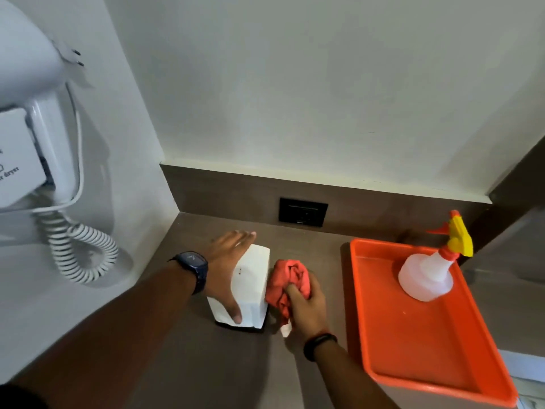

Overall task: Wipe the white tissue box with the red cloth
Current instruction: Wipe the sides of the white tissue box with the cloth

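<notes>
The white tissue box [253,286] stands on the brown counter near the left wall. My left hand [225,261], with a dark watch on the wrist, lies over the box's left side and top, fingers along its far edge and thumb at its near corner, holding it. My right hand [308,305] grips the bunched red cloth [290,278], which presses against the box's right side.
An orange tray [413,361] sits to the right and holds a white spray bottle [424,274] with a yellow and red trigger. A black wall socket [303,212] is in the back panel. A white wall-mounted hair dryer [32,113] with a coiled cord hangs at the left.
</notes>
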Demonstrator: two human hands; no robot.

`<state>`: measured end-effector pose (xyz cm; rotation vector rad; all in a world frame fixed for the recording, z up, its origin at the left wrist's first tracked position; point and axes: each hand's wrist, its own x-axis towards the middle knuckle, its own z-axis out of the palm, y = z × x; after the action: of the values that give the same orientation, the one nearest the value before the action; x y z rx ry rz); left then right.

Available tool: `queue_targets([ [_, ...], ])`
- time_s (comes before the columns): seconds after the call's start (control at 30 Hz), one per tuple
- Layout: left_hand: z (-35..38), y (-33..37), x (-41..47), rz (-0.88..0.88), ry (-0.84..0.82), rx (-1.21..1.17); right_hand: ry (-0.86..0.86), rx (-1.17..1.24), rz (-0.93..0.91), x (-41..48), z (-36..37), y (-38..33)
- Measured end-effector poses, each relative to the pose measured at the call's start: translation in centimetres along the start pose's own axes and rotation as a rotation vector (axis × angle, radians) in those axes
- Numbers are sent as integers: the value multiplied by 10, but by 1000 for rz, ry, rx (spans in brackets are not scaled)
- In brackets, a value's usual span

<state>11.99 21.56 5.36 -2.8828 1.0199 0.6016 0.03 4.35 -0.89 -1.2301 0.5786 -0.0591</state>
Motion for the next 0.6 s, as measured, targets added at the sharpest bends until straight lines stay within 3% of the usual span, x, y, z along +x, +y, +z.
queue_targets([
  [0.17, 12, -12, 14, 39, 30, -29, -16, 92, 120, -3, 39, 11],
  [0.3, 15, -14, 13, 90, 89, -72, 131, 43, 52, -18, 50, 15],
  [0.43, 10, -14, 13, 111, 105, -112, 174, -56, -20, 2, 62, -1],
  [0.6, 10, -15, 10, 99, 98, -54, 241, -103, 76, 20, 69, -2],
])
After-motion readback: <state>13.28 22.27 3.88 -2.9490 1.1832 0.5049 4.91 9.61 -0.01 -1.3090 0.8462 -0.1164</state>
